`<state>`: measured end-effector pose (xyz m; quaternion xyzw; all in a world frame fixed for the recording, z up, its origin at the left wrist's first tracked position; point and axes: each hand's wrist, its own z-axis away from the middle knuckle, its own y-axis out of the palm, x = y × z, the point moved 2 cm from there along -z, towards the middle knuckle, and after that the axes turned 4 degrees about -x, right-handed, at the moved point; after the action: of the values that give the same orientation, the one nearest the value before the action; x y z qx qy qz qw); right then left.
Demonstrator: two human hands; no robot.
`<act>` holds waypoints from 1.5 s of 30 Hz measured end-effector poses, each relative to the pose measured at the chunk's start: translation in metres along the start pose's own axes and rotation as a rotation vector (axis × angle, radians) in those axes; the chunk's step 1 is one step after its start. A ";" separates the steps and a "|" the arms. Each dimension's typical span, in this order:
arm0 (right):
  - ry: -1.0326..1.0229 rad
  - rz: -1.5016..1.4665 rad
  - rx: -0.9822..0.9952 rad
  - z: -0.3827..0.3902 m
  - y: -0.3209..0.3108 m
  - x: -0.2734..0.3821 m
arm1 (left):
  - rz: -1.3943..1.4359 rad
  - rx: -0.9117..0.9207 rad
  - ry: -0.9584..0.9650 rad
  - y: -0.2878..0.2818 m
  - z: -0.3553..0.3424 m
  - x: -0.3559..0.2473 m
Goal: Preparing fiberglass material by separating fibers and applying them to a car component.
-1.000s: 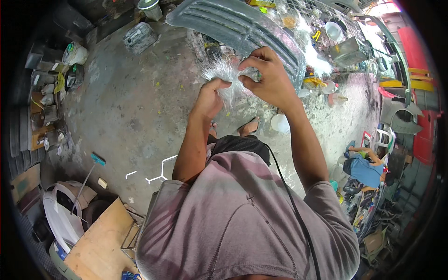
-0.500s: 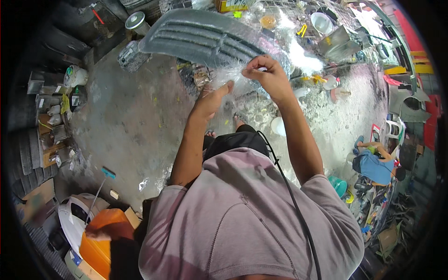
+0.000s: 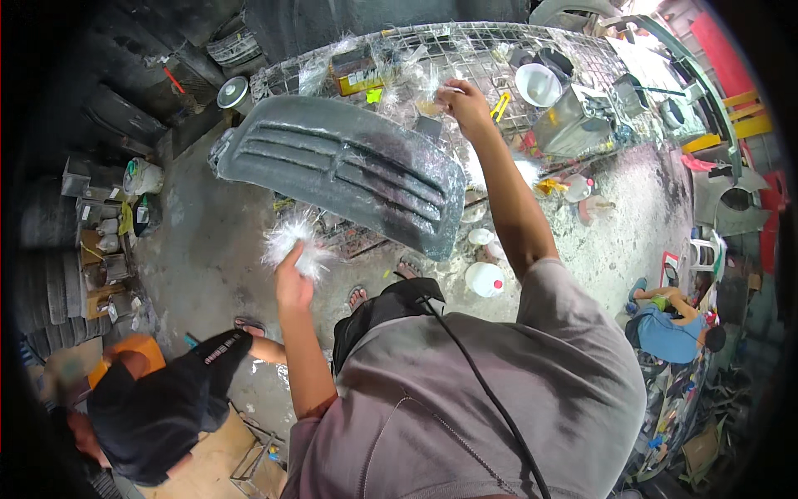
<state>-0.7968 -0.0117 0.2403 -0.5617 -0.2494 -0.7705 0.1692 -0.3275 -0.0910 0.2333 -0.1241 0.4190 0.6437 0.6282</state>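
At lower left, a co-worker's black clothing point(image 3: 158, 416) bears small white lettering; at centre left, the left hand point(image 3: 294, 284) grips a bushy tuft of white fibre point(image 3: 291, 239), most of it, I judge, unparted. Upper centre, a dark grooved panel point(image 3: 332, 166), then a yellow-labelled box point(image 3: 359, 81), then the right hand point(image 3: 465, 106), fingers curled beside pale strands point(image 3: 429, 81), whether gripping any I cannot tell

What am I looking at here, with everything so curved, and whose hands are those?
No machine here: these are a person's bare hands, seen by a fisheye camera worn on their head, looking down, so straight edges bend. The left hand holds a tuft of white fibres. The right hand is beside pale strands; whether it grips any is unclear. In front lies a dark ribbed panel. The wire-mesh surface bears a yellow cutter and white bowl.
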 end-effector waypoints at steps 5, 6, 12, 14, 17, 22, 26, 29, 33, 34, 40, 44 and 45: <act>-0.140 0.453 -0.347 -0.095 -0.010 -0.021 | 0.100 -0.031 0.046 -0.005 0.025 -0.004; -0.161 0.615 -0.510 -0.094 -0.009 -0.021 | 0.111 -0.060 0.048 -0.006 0.029 -0.005; -0.106 0.298 0.239 0.070 0.062 -0.047 | 0.241 -0.024 0.004 0.022 0.022 0.001; 0.040 0.275 0.479 0.146 0.087 -0.059 | 0.283 0.171 0.078 0.050 0.015 0.004; 0.131 0.246 0.626 0.207 0.115 -0.064 | 0.293 0.182 0.089 0.089 0.007 0.005; 0.106 0.186 0.495 0.230 0.116 -0.061 | 0.248 0.229 0.015 0.111 0.020 -0.007; 0.089 0.210 0.433 0.238 0.114 -0.072 | 0.231 0.415 -0.097 0.117 -0.001 -0.004; -0.086 0.392 0.309 0.237 0.119 -0.079 | 0.379 0.199 -0.199 0.121 -0.043 0.010; -0.430 0.651 0.083 0.241 0.130 -0.075 | 0.495 0.189 -0.409 0.122 -0.083 0.016; -0.427 0.647 0.047 0.242 0.134 -0.074 | 0.503 0.206 -0.451 0.124 -0.091 0.013; -0.520 0.798 -0.101 0.262 0.171 -0.062 | 0.488 0.278 -0.566 0.115 -0.117 -0.004; -0.546 0.785 -0.257 0.288 0.198 -0.048 | 0.453 0.277 -0.258 0.091 -0.146 -0.042; -0.558 0.776 -0.298 0.294 0.201 -0.042 | 0.452 0.249 -0.162 0.084 -0.154 -0.057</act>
<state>-0.4452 -0.0085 0.3109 -0.8157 0.0549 -0.4986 0.2881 -0.4500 -0.2260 0.2092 0.1025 0.4603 0.7190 0.5105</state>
